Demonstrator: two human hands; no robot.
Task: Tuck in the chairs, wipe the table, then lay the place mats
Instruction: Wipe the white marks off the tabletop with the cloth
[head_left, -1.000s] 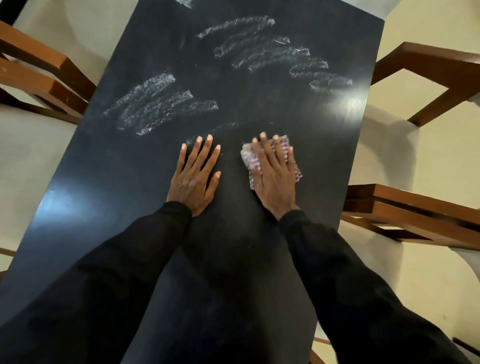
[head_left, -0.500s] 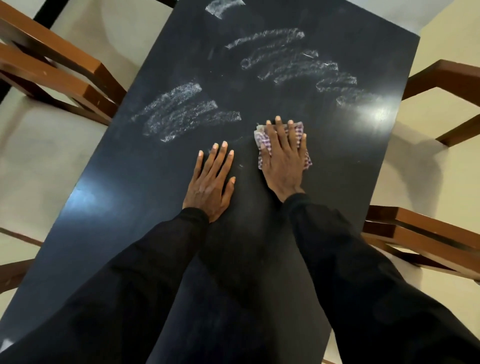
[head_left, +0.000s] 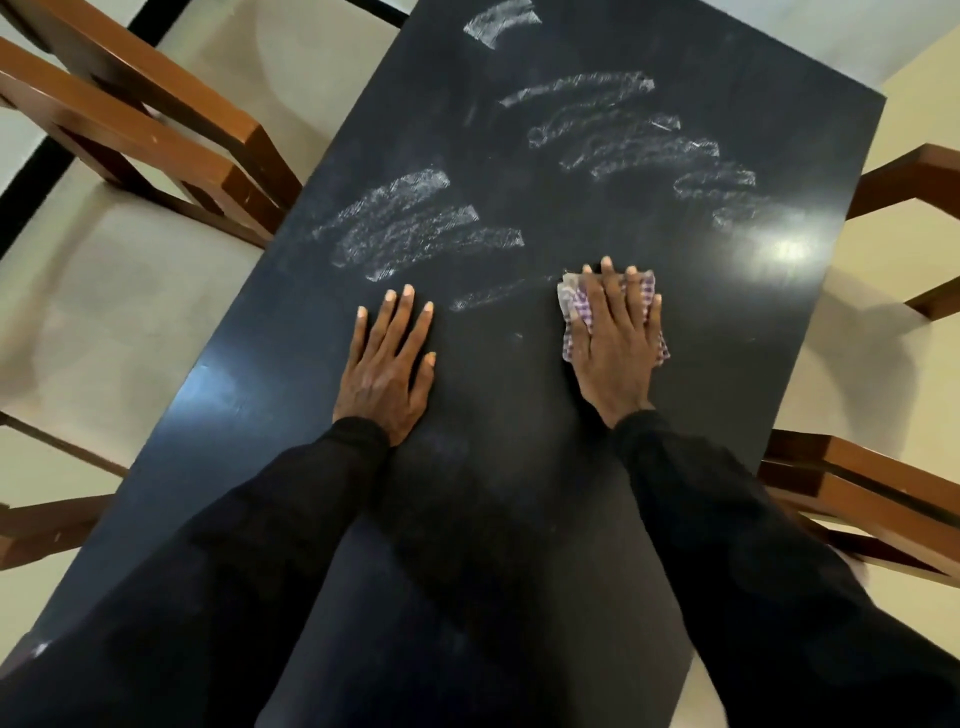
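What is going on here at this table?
A person is wiping the black table with a checked cloth. The right hand presses the cloth flat on the top, and the left hand rests flat on the table beside it. White smears lie ahead of the hands, so the wiping is not finished. Wooden chairs stand close at both sides. No place mats are in view.

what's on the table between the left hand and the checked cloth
In the head view, one short white chalky smear; otherwise bare black tabletop from the left hand to the purple-and-white checked cloth.
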